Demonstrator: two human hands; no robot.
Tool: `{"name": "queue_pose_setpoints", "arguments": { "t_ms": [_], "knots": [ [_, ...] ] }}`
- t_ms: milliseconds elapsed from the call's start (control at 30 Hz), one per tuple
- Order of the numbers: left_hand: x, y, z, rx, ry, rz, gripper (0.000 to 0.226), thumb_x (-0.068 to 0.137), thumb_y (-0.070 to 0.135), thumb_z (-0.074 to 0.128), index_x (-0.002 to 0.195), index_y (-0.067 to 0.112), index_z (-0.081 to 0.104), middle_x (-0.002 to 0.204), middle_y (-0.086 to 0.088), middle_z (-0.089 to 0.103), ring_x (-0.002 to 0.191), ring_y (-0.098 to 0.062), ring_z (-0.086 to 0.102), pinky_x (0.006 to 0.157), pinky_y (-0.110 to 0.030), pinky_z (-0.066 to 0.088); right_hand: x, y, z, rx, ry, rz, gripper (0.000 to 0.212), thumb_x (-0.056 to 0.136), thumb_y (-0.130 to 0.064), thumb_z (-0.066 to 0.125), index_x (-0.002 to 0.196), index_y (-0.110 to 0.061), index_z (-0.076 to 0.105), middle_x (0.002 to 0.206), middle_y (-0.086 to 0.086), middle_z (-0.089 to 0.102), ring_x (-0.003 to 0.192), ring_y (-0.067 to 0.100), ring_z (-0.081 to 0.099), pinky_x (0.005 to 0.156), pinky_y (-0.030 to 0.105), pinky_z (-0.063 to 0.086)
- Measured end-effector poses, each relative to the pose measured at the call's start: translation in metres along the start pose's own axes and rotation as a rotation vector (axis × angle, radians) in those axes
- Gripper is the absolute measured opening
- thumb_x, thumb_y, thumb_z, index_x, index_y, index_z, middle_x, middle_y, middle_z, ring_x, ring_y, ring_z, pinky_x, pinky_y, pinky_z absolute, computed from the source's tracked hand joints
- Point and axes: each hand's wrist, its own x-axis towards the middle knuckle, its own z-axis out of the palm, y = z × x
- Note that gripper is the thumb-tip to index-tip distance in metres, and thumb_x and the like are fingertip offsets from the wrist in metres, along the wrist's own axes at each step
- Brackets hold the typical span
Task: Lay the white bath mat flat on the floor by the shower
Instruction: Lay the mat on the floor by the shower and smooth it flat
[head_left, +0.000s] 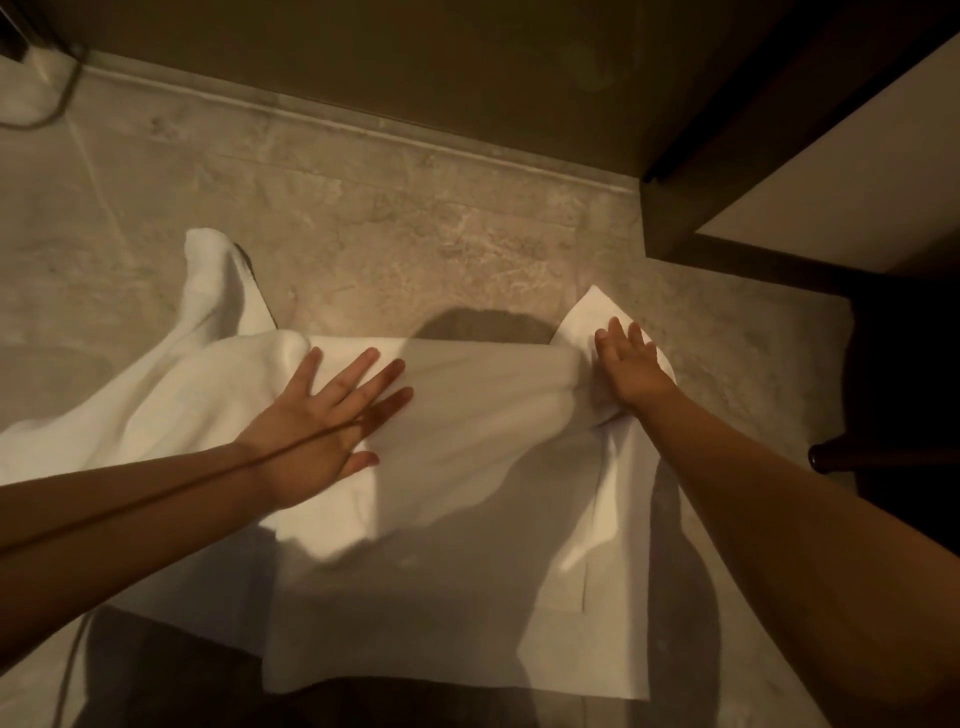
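Observation:
The white bath mat (467, 519) lies on the stone floor, rumpled and partly spread. Its far left corner is bunched and stands up, and its far right corner is folded back. My left hand (332, 415) rests flat on the mat's middle, fingers spread apart and holding nothing. My right hand (628, 364) presses palm-down on the folded far right corner, fingers extended; whether they pinch the fabric cannot be seen. The near part of the mat lies flat in shadow.
A raised shower threshold (415, 135) runs along the far side of the marble floor (415, 234). Dark wooden cabinet or door frame (779, 171) stands at the right, with a dark rounded furniture leg (826, 457) beside the mat. A hose (57, 93) lies at far left.

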Motion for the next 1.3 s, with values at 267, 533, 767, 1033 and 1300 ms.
{"name": "queue_pose_setpoints", "arguments": {
  "t_ms": [267,533,767,1033,1300],
  "knots": [
    [0.010,-0.029,-0.022,-0.267,0.085,-0.147,0.073,0.089,0.060,0.006,0.150,0.020,0.004,0.158,-0.005,0.005,0.144,-0.023,0.002,0.112,-0.054,0.008,-0.008,-0.025,-0.006,0.017,0.470,-0.173,0.042,0.095,-0.026,0.046,0.134,-0.010,0.046,0.136,0.018,0.046,0.124,0.035,0.042,0.102,0.041,0.035],
    [0.004,-0.092,-0.038,-0.358,0.105,-0.348,0.029,0.092,0.025,0.043,0.110,0.017,0.064,0.109,-0.010,0.061,0.101,-0.032,0.055,0.079,-0.040,0.045,0.003,-0.045,-0.009,0.034,0.374,-0.217,0.025,0.086,-0.015,0.058,0.109,-0.016,0.067,0.108,0.013,0.064,0.097,0.030,0.059,0.081,0.035,0.047],
    [0.006,-0.093,-0.035,-0.477,0.033,-0.318,0.026,0.091,0.019,0.047,0.104,0.025,0.068,0.098,-0.003,0.059,0.100,-0.025,0.058,0.084,-0.038,0.047,0.002,-0.050,-0.011,-0.115,0.340,-0.270,0.016,0.080,-0.013,0.064,0.095,-0.011,0.068,0.100,0.014,0.058,0.089,0.033,0.056,0.067,0.028,0.036],
    [0.004,-0.118,-0.026,-0.552,-0.014,-0.203,0.022,0.088,0.008,0.056,0.105,0.014,0.069,0.104,-0.006,0.063,0.098,-0.022,0.058,0.087,-0.030,0.042,-0.002,-0.044,-0.023,-0.064,0.220,-0.330,0.028,0.075,-0.007,0.072,0.102,-0.008,0.069,0.100,0.014,0.054,0.088,0.030,0.056,0.079,0.035,0.045],
    [-0.003,-0.129,-0.020,-0.409,-0.080,-0.123,0.016,0.089,0.018,0.059,0.098,0.010,0.068,0.096,-0.007,0.056,0.093,-0.024,0.054,0.080,-0.028,0.039,-0.005,-0.039,-0.016,-0.162,0.253,-0.341,0.016,0.083,-0.017,0.066,0.097,-0.012,0.070,0.100,0.012,0.056,0.089,0.030,0.057,0.068,0.026,0.034]
  ]
}}
